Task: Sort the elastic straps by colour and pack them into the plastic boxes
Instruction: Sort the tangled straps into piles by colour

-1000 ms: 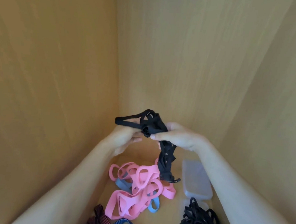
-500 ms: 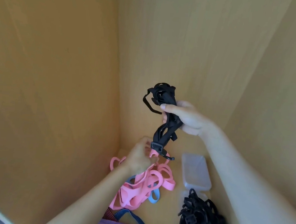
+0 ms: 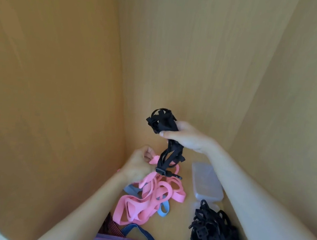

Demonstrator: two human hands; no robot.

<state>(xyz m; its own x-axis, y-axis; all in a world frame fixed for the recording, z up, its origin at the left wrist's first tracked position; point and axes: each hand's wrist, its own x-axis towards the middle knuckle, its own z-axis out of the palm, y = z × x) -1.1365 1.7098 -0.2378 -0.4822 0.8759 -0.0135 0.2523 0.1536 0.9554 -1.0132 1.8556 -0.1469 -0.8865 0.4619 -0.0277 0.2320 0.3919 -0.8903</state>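
Two bare arms reach into a wooden cupboard, whose floor [image 3: 180,216] carries the sorting. The right hand [image 3: 188,139] is raised above that floor, near the back wall [image 3: 198,56], palm turned leftward, its fingers and thumb clamped round a bunch of black straps [image 3: 163,122]. The bunch's knotted top sticks out above the thumb, and its loose lengths hang down to a black buckle [image 3: 162,171]. The left hand [image 3: 137,166] sits lower, close to the left wall [image 3: 50,90], fingers curled inward just beside that buckle; a pink loop shows at its fingertips, but I cannot tell whether it pinches the loop, the buckle or nothing. Beneath both hands a heap of pink straps [image 3: 146,202] lies on the floor, with light blue straps [image 3: 163,211] poking out from under it. To the right a closed clear plastic box [image 3: 205,182] lies flat, and nearer the camera a second clear box [image 3: 214,204] is almost hidden by the pile of black straps [image 3: 214,235] heaped in and over it. At the bottom edge are a dark blue strap [image 3: 139,231] and red-and-purple striped straps [image 3: 116,232]. The right forearm crosses in front of the right wall [image 3: 299,114].
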